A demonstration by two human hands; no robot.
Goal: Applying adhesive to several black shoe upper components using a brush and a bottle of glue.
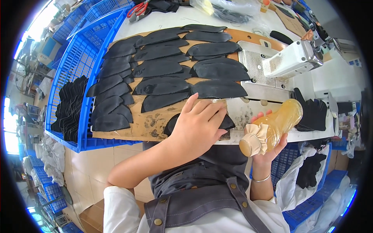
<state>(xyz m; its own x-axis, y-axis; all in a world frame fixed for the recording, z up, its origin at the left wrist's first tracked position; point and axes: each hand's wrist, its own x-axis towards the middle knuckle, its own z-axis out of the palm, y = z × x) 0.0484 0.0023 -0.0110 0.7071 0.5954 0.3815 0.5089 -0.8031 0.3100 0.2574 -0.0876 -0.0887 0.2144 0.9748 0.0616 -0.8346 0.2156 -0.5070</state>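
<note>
My right hand (pixel 268 152) is wrapped round a clear bottle (pixel 287 114) of amber, glue-like liquid. The bottle lies tilted, its cloth-wrapped cap (pixel 252 141) pointing to the lower left. My left hand (pixel 200 126) is over the front of the cardboard sheet (pixel 145 122), fingers stretched out and slightly apart. Its fingertips come close to the lower edge of a black curved piece (pixel 219 89); whether they touch it I cannot tell. Beneath this hand another black piece (pixel 171 125) is partly hidden. Several more black pieces (pixel 161 86) overlap in columns across the cardboard.
A blue crate (pixel 86 112) on the left holds stacked black pieces (pixel 70 108). White sewing-machine arm (pixel 291 58) stands at the right of the cardboard. Black fabric (pixel 311 112) lies beyond the bottle. Red-handled scissors (pixel 138 9) lie at the back. A crate with white cloth (pixel 297 178) sits below, right.
</note>
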